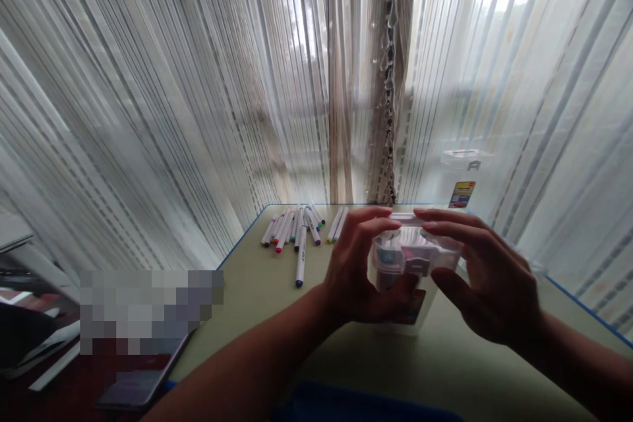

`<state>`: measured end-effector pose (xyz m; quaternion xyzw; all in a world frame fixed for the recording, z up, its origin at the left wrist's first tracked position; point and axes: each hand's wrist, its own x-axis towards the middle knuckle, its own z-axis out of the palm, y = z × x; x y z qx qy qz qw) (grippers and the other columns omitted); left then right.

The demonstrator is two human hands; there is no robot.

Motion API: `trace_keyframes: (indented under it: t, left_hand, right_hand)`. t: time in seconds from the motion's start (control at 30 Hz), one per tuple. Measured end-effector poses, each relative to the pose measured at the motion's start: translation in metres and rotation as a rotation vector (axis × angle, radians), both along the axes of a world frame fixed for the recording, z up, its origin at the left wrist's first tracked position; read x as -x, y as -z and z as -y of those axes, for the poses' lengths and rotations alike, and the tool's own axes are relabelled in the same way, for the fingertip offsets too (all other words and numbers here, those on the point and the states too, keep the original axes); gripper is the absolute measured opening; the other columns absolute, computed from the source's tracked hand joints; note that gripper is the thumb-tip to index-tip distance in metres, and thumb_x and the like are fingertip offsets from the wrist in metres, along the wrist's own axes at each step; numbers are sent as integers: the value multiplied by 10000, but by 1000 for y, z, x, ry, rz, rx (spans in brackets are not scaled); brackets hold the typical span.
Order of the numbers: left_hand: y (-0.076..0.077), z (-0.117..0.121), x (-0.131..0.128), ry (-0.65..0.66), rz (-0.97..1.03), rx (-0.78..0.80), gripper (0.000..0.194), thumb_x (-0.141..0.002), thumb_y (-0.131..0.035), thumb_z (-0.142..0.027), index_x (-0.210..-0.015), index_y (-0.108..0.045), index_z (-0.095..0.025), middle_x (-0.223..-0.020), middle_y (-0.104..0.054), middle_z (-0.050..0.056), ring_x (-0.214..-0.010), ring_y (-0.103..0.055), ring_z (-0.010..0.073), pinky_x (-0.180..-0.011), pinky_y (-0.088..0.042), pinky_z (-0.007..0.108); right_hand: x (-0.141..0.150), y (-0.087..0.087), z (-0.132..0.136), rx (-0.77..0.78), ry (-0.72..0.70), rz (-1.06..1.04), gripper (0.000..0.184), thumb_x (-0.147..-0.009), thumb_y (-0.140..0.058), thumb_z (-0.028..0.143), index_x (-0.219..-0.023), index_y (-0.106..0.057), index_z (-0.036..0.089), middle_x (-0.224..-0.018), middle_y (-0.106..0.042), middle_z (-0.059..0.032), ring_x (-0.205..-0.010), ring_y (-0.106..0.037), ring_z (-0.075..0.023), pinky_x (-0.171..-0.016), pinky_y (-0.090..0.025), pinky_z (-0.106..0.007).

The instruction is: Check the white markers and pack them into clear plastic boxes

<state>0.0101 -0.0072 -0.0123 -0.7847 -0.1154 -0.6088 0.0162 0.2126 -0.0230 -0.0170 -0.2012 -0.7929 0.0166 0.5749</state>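
A clear plastic container (418, 328) with a clip-on lid stands upright on the table in front of me. Coloured things show faintly through its plastic, and part of a label appears low on its front. My left hand (361, 270) grips the lid from the left, fingertips on top and thumb by the front latch (418, 266). From the other side, my right hand (487, 270) has its fingers bent over the lid's top, its thumb close to the latch. The fingers hide much of the lid.
Several white markers (299, 237) with coloured ends lie loose at the table's far left. Another clear container (462, 171) with a yellow and blue label stands at the back right. A dark flat device (136, 389) sits by the left edge. Striped curtains (297, 112) hang behind the table (237, 303).
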Motion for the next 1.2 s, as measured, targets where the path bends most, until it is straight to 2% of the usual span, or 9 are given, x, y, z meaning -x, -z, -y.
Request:
trace_keyframes:
  t: [0.27, 0.53, 0.83, 1.0, 1.2]
  left_hand:
    - [0, 0, -1, 8, 4, -10, 538, -823, -685, -379, -1288, -506, -176, -1241, -569, 162, -1171, -590, 314, -915, -543, 489]
    - [-2, 1, 2, -14, -27, 7, 537, -816, -686, -367, -1285, -507, -176, -1253, -558, 161, -1177, -580, 316, -930, -525, 500]
    - [0, 0, 0, 16, 7, 3, 554, -807, -691, -385, -1285, -503, -176, -1244, -564, 164, -1179, -583, 316, -935, -538, 502]
    - [0, -1, -1, 28, 11, -2, 561, -810, -693, -401, -1286, -505, -169, -1245, -565, 169, -1179, -586, 318, -930, -544, 498]
    - [0, 0, -2, 11, 26, 11, 539, -823, -676, -418, -1279, -494, -196, -1233, -570, 160, -1164, -601, 324, -898, -564, 509]
  right_hand:
    - [0, 0, -1, 8, -9, -4, 467, -887, -681, 164, -1345, -615, 230, -1359, -619, -150, -1265, -590, -354, -976, -527, -533]
    - [4, -5, 3, -7, 4, 15, 457, -895, -669, 170, -1343, -599, 228, -1360, -612, -148, -1246, -599, -328, -933, -542, -487]
    - [-1, 1, -1, 4, -5, 8, 468, -889, -684, 168, -1348, -610, 220, -1372, -617, -146, -1276, -587, -351, -985, -531, -509]
    - [-2, 0, 0, 5, 22, 12, 438, -905, -680, 219, -1338, -614, 238, -1365, -630, -144, -1263, -602, -358, -985, -543, -533]
    - [-1, 2, -2, 16, 77, -27, 374, -906, -700, 381, -1254, -654, 252, -1306, -674, -152, -1210, -654, -364, -955, -589, -527]
